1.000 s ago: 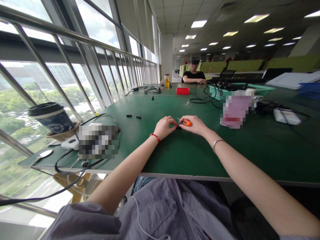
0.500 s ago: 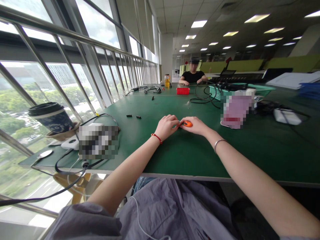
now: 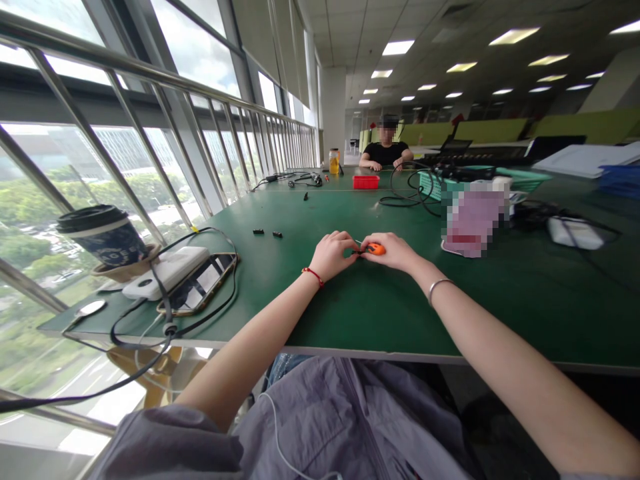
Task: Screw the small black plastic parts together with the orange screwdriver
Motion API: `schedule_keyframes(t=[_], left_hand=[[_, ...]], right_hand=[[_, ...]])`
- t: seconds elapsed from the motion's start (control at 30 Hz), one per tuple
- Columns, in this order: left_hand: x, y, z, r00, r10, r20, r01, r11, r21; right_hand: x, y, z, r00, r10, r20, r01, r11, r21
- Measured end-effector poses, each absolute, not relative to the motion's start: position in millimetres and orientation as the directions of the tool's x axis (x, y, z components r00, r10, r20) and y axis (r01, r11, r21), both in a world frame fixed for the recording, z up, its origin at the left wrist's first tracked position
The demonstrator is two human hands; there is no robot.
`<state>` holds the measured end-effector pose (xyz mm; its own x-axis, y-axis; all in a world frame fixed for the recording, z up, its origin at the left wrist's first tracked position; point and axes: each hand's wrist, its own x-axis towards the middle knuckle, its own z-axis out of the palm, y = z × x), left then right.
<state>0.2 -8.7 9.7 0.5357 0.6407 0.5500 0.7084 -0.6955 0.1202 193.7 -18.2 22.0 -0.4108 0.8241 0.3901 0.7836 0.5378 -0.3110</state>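
My right hand [image 3: 394,249] is closed around a small screwdriver with an orange and black handle [image 3: 377,249]. A thin shaft shows near its fingertips, pointing left. Close beside it, my left hand [image 3: 332,255] pinches a small black piece [image 3: 357,253], mostly hidden by the fingers. The two hands nearly meet just above the green table [image 3: 390,313]. Beyond my left hand lie two short black pieces [image 3: 277,235] on the tabletop, and another small black piece [image 3: 306,196] is farther back.
At left stand a paper cup [image 3: 107,237], a white power bank [image 3: 167,270], a phone [image 3: 200,283] and looping cables. A pink blurred object [image 3: 475,220], a teal basket [image 3: 435,185] and a white adapter [image 3: 574,233] are at right. A red tray [image 3: 366,182] and a seated person [image 3: 386,153] are farther back.
The fingers have shifted slightly, and more of the black piece shows between the hands. The orange handle has turned a little. Both arms stay in place.
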Motion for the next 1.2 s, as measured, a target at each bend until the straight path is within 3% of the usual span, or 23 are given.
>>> schedule_keyframes(t=[0.13,0.33,0.53,0.93,1.1,1.2], left_hand=[[0,-8,10,0.535,0.649,0.541,0.708,-0.694,0.132],[-8,0,7,0.512,0.684,0.520,0.656,-0.702,0.276],[-9,7,2,0.541,0.730,0.418,0.596,-0.683,0.422],[-8,11,0,0.512,0.735,0.446,0.553,-0.679,0.484],[-39,15,23,0.330,0.795,0.509,0.646,-0.583,0.492],[-78,10,44,0.055,0.874,0.483,0.819,-0.316,0.479]], right_hand=[[194,-19,24,-0.416,0.817,0.399,0.790,0.542,-0.287],[215,-12,23,-0.188,0.807,0.560,0.792,0.462,-0.400],[224,-8,19,-0.094,0.858,0.505,0.832,0.346,-0.434],[216,-9,19,-0.123,0.883,0.453,0.843,0.334,-0.422],[218,-8,18,-0.143,0.880,0.454,0.836,0.353,-0.420],[217,-9,18,-0.134,0.884,0.449,0.840,0.341,-0.422]])
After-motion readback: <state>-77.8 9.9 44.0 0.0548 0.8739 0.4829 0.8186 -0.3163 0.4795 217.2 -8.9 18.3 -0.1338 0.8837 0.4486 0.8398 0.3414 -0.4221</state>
